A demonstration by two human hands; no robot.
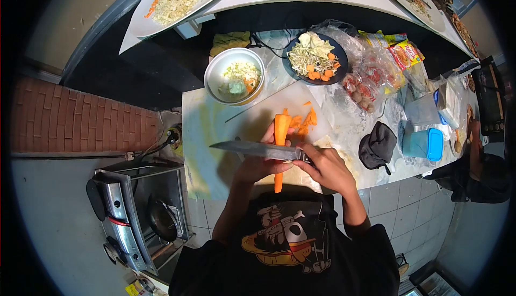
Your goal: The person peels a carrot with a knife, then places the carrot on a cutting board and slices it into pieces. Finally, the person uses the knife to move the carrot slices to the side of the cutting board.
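Note:
My left hand [259, 168] is closed around a peeled carrot [281, 126], which points away from me over the cutting board. In my right hand [329, 168] is a kitchen knife [252, 148], gripped by its dark handle. Its long blade lies across the carrot in this view and points left. Cut carrot pieces [307, 121] are scattered on the white cutting board [263, 104], just beyond my hands.
Behind the board stand a white bowl [207, 76] of shredded vegetables and a dark plate [344, 62] with sprouts and carrot slices. Plastic bags [371, 81], a black cap [377, 145] and a blue container [424, 144] are to the right. A stove [121, 221] stands left; another person [478, 172] is far right.

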